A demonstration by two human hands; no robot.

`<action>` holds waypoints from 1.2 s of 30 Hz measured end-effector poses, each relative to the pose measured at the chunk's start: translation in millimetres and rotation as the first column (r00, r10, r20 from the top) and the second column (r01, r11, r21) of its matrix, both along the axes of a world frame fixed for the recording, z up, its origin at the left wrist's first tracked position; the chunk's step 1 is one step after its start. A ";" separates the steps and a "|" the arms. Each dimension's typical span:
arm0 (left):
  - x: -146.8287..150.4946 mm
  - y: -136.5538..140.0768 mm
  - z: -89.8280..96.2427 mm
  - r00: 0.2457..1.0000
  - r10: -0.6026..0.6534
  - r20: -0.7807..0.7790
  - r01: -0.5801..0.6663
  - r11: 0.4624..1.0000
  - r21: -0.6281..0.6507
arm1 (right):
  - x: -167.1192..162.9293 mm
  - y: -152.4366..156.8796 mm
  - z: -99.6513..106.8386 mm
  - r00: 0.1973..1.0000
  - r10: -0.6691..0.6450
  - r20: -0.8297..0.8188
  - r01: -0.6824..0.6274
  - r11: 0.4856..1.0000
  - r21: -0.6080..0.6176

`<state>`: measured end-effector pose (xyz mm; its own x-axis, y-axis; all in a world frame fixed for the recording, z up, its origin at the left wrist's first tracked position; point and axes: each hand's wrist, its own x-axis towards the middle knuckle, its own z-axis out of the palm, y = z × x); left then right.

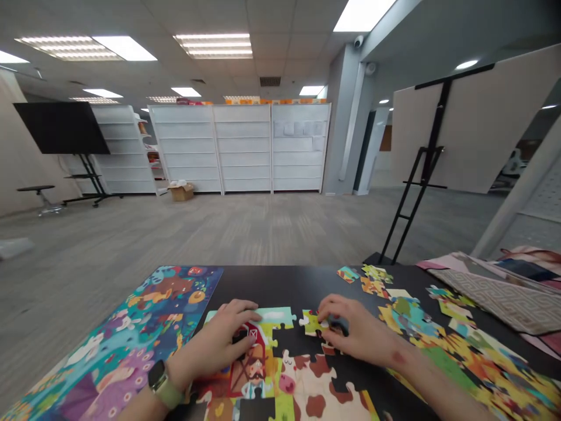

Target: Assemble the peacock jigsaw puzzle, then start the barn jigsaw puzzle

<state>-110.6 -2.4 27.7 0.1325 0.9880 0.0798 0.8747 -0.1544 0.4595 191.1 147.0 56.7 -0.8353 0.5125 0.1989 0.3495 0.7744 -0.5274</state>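
Note:
A partly joined jigsaw puzzle [307, 386] lies on the black table, showing a cow, a red barn and a farmer, with dark gaps between its pieces. My left hand [230, 336], a watch on its wrist, rests open on the upper left of the puzzle, holding nothing. Between the thumb and fingers of my right hand [357, 330] is a yellow-green puzzle piece [310, 321], partly covered by the fingertips. It is apart from the pale-blue and green top edge strip [276, 316], with a narrow dark gap between.
Loose puzzle pieces [464, 356] spread in a heap at the right, with several more [372, 278] at the table's far edge. A colourful picture sheet [144, 327] lies at the left. Fabric bags [504, 292] lie at the far right. An easel [412, 204] stands beyond the table.

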 end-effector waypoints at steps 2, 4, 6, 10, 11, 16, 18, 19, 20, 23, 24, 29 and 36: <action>0.2 -0.4 0.6 1.000 0.002 -0.001 -0.002 1.000 -0.001 | -5.8 -7.5 -5.2 0.999 0.031 -0.016 -0.031 0.999 -0.035; 0.5 -0.9 1.1 1.000 0.008 0.002 -0.008 1.000 -0.002 | -10.0 -12.7 -10.2 0.999 0.052 -0.006 -0.052 0.997 -0.060; 0.6 -1.2 1.4 1.000 0.013 0.004 -0.013 1.000 -0.003 | -11.3 -14.5 -13.4 0.998 0.066 0.015 -0.064 0.996 -0.064; 0.4 -1.4 1.5 1.000 0.004 0.012 -0.004 1.000 0.002 | -5.2 -7.3 -12.7 0.997 0.050 0.054 -0.048 0.998 -0.048; 0.2 -1.4 1.2 1.000 0.000 0.013 0.000 1.000 0.005 | -2.8 -4.4 -11.5 0.997 0.043 0.065 -0.040 0.998 -0.045; -0.9 -1.6 -0.7 1.000 0.002 0.005 -0.002 1.000 0.011 | 2.7 1.9 -6.5 0.996 0.025 0.084 -0.022 0.999 -0.036; -0.9 -1.7 -0.6 1.000 0.003 0.007 -0.003 1.000 0.010 | 0.6 -0.8 -5.2 0.997 0.037 0.072 -0.033 0.998 -0.052; -0.7 -1.7 -0.2 1.000 0.003 0.008 -0.003 1.000 0.009 | -0.8 -2.7 -4.7 0.997 0.048 0.068 -0.044 0.997 -0.063; -0.5 -1.6 0.4 1.000 0.003 0.009 -0.003 1.000 0.008 | -2.1 -4.5 -4.4 0.996 0.063 0.067 -0.058 0.996 -0.075; 0.4 -1.1 2.3 1.000 0.005 0.011 -0.005 1.000 -0.001 | -5.0 -7.6 -5.7 0.994 0.097 0.059 -0.091 0.991 -0.097; 0.5 -0.9 2.8 1.000 0.004 0.011 -0.004 1.000 -0.005 | -5.6 -7.6 -6.9 0.993 0.104 0.059 -0.098 0.991 -0.096; 0.2 -0.1 3.0 1.000 0.001 0.004 -0.001 1.000 -0.009 | -7.3 -3.4 -13.7 0.995 0.090 0.049 -0.089 0.996 -0.023; 0.3 -1.0 3.1 1.000 -0.001 0.015 0.001 1.000 -0.002 | -7.7 -5.8 -12.1 0.996 0.080 0.025 -0.080 0.997 -0.020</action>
